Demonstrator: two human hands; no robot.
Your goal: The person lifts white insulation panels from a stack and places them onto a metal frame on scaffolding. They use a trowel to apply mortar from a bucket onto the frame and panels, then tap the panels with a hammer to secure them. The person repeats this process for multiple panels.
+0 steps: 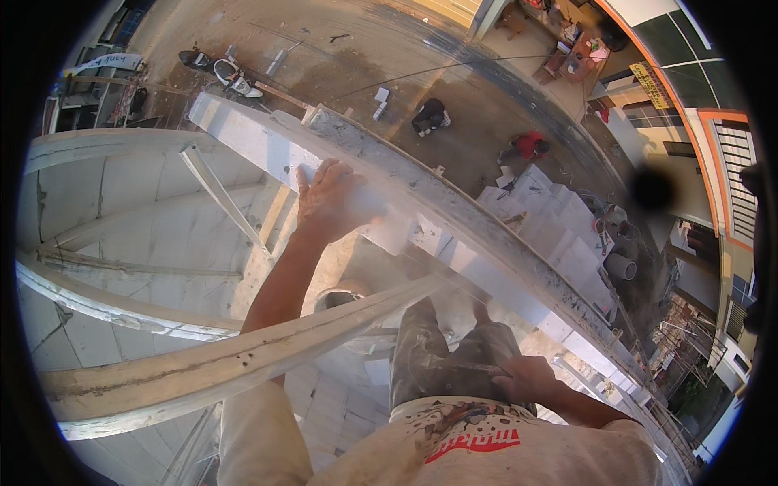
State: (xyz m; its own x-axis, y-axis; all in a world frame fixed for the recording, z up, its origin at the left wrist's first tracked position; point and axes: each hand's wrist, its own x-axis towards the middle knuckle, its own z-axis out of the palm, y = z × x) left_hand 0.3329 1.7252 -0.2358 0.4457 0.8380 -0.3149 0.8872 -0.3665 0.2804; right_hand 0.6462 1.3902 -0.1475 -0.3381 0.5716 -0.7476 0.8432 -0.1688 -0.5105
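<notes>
White lightweight concrete block (pixel 255 139) sat atop the wall before you, running alongside a rough grey concrete ledge (pixel 381 154). Your left hand (pixel 331 194) lay spread across its upper edge, palm down, fingers wide, amid hazy dust. Your right hand (pixel 525 379) was by your thigh, partly curled; whether it gripped anything, you could not tell. The block seemed likely to be stiff and moderately light for its bulk, but crumbly at its corners and slippery where powdered; its broad faces, away from the edges, looked the safest hold. Below, behind the wooden beam (pixel 243 348), stood a round bucket (pixel 350 286), its contents unclear. Down on the ground, a grey cylindrical container (pixel 621 268) hid its inside too.
</notes>
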